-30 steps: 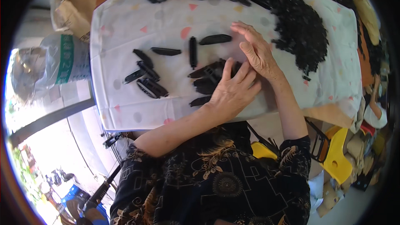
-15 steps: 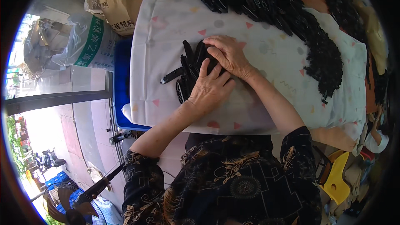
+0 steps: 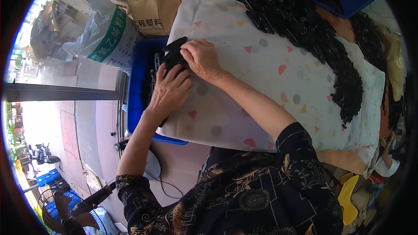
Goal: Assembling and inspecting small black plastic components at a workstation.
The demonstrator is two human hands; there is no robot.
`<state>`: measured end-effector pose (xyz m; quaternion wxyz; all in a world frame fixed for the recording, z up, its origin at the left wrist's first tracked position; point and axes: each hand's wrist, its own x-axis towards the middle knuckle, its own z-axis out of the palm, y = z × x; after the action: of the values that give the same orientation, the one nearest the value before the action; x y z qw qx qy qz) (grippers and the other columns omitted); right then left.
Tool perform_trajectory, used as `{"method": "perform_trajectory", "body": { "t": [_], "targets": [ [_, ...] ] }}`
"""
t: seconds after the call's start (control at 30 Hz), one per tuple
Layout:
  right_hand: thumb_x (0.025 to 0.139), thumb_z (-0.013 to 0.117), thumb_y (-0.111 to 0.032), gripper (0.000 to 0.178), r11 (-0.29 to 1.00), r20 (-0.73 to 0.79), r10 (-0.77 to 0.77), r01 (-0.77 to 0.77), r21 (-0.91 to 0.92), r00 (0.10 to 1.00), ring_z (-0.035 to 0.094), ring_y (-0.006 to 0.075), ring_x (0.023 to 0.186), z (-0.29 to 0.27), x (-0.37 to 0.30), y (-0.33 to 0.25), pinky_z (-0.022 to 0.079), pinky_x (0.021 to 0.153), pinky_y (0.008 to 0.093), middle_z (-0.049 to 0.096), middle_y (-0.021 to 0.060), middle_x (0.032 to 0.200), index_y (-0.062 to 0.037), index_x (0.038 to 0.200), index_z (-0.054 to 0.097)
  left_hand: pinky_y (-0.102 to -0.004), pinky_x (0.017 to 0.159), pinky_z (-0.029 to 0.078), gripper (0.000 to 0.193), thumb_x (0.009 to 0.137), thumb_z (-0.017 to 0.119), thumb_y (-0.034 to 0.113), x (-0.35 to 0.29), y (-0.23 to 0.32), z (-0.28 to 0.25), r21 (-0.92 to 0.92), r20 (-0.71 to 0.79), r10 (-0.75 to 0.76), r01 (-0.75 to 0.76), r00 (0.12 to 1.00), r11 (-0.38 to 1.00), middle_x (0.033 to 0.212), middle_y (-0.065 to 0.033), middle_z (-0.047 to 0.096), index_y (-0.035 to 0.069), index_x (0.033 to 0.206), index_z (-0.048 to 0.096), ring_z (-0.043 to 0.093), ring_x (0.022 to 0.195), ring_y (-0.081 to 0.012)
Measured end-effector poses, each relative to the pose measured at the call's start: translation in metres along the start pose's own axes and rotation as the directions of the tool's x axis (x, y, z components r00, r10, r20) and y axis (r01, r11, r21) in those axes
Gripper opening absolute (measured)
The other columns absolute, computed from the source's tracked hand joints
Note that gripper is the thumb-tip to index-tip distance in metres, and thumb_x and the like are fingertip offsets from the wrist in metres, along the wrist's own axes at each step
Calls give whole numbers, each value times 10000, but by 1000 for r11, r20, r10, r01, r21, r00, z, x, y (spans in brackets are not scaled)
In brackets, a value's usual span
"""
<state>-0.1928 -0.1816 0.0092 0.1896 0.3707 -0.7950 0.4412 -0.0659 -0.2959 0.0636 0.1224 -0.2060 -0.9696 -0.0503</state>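
Observation:
A bunch of long black plastic parts (image 3: pixel 177 45) lies at the left edge of the patterned white cloth (image 3: pixel 235 104), partly over the blue bin (image 3: pixel 136 100). My left hand (image 3: pixel 169 89) has its fingers curled over the near side of the bunch. Cupped against the right side of the same parts is my right hand (image 3: pixel 201 59), thumb and fingers bent. Both palms are turned away, so how many pieces each holds is hidden. More black parts show inside the bin beside my left hand.
A large heap of black parts (image 3: pixel 300 30) spreads across the far right of the table, ending in a pile of smaller black pieces (image 3: pixel 348 93). Beyond the bin stand a white plastic sack (image 3: pixel 113 39) and a brown paper bag (image 3: pixel 150 4). A fan (image 3: pixel 69 213) is at the lower left.
Both hands have moved left with the bunch of black parts, from the cloth to the edge over the blue bin. The view has shifted too.

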Motion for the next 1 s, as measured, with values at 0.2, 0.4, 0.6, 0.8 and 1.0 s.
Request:
{"method": "perform_trajectory", "body": {
  "t": [0.2, 0.4, 0.6, 0.8, 1.0],
  "targets": [
    [826, 630, -288, 182, 999, 55, 28, -30, 43, 998, 576, 265, 908, 65, 29, -22, 406, 821, 414, 642, 75, 868, -112, 859, 662, -543, 1042, 245, 209, 806, 632, 152, -36, -56, -1, 191, 61, -303, 287, 951, 939, 1177, -59, 561, 102, 1005, 592, 446, 1221, -273],
    [834, 637, -293, 257, 888, -75, 141, -93, 450, 987, 577, 361, 849, 68, 51, -32, 462, 781, 440, 623, 164, 870, -39, 868, 641, -485, 1032, 276, 107, 840, 613, 172, -24, -27, -1, 123, -175, -476, 499, 862, 858, 1081, -47, 598, 93, 910, 597, 487, 1175, -275],
    [817, 621, -67, 104, 952, -125, -54, 89, 293, 991, 558, 324, 845, -45, 18, -6, 440, 760, 412, 592, 114, 908, -54, 910, 577, -413, 901, 352, 68, 803, 620, 139, 11, 10, 8, 55, -488, -467, 560, 737, 827, 970, -58, 587, 98, 849, 591, 535, 979, -266],
    [769, 579, 53, 213, 850, -184, -341, 386, 359, 922, 576, 258, 857, -231, -3, -79, 426, 698, 362, 600, 110, 1004, -32, 963, 600, -432, 1001, 305, 273, 789, 620, 162, 85, 58, 63, -317, -252, -503, 420, 827, 850, 1183, -124, 528, 101, 1051, 571, 459, 1182, -310],
    [610, 665, -175, 239, 831, -249, -262, 349, 433, 932, 580, 202, 723, -346, -4, -157, 437, 593, 358, 586, 73, 871, -87, 830, 634, -426, 959, 365, 385, 787, 600, 210, 177, 57, 112, -464, -328, -665, 499, 671, 732, 1198, -139, 530, 100, 1149, 531, 482, 1149, -341]
  ]
}}
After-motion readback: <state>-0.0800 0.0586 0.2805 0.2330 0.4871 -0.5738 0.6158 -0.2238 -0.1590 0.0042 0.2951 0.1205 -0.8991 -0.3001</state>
